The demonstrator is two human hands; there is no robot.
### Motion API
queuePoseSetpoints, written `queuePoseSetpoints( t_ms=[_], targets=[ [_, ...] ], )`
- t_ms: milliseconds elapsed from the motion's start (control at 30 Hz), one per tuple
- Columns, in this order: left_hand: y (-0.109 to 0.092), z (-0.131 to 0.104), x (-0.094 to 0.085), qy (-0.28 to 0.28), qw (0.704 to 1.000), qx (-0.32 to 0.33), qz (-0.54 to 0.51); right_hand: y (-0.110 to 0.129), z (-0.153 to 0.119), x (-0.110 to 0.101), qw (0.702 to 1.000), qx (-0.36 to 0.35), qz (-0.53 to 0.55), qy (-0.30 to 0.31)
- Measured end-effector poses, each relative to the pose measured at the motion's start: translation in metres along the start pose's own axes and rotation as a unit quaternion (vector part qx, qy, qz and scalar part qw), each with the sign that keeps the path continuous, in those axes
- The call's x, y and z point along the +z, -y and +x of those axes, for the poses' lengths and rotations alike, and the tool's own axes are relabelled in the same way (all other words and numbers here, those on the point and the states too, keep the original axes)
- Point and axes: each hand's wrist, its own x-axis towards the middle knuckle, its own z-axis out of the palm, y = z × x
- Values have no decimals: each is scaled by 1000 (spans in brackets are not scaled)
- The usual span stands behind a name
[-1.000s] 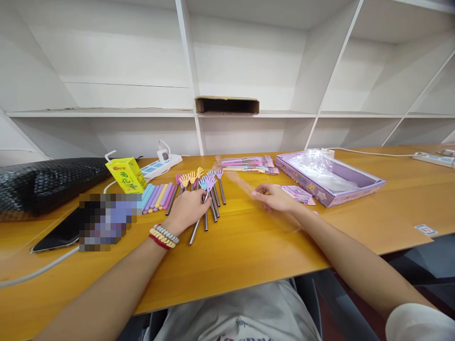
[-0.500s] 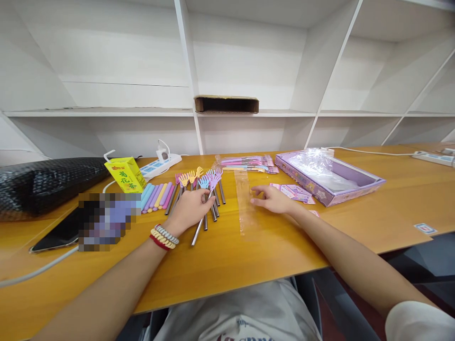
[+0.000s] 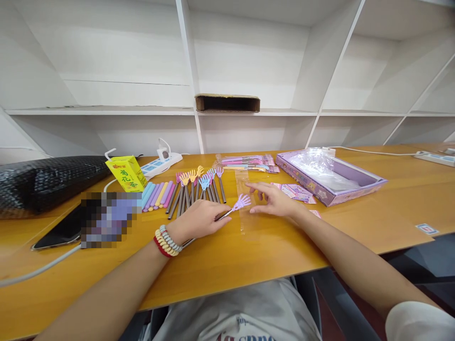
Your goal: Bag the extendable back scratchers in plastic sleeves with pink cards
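Between the fingers of my left hand (image 3: 201,219) is a metal rod with a purple hand-shaped head (image 3: 242,202), which points to the right. My right hand (image 3: 273,200) has its fingers apart beside that head and holds nothing. Under and between the hands lies a clear plastic strip (image 3: 245,221). Beyond my left hand several metal rods with coloured hand-shaped heads (image 3: 192,176) lie together. Left of them is a row of pastel tubes (image 3: 155,195). Printed cards (image 3: 296,193) lie just beyond my right hand.
Packaged rods (image 3: 249,162) lie at the back. A purple box (image 3: 330,187) with clear plastic stands right. On the left are a yellow carton (image 3: 127,174), a power strip (image 3: 161,164), a dark phone (image 3: 59,229) and a black wrapped bundle (image 3: 50,184).
My left hand has drawn the purple-headed rod out of the group, toward me and to the right. Its head now sits by my right hand, which has shifted only slightly.
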Motion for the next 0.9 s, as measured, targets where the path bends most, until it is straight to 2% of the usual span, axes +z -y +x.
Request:
queuePoseSetpoints(
  t_ms=[100,200,367,567,700,800,900],
  targets=[
    [-1,0,-1,1,1000,22,-10,8,1,5,998,-54,-22,12],
    [-1,0,0,-1,1000,23,-16,11,3,12,994,-77,-71,11],
    [3,0,3,-26,999,-18,-28,7,6,16,991,-49,-126,-11],
    [7,2,0,-75,994,-82,1,-9,5,8,995,22,-60,-82],
    [9,3,-5,-116,988,-99,29,-14,5,2,987,66,11,-149],
    [8,4,-6,-111,985,-121,53,-12,6,1,981,67,78,-165],
    [8,7,-7,-98,979,-159,75,-9,9,0,977,76,90,-177]
  ],
)
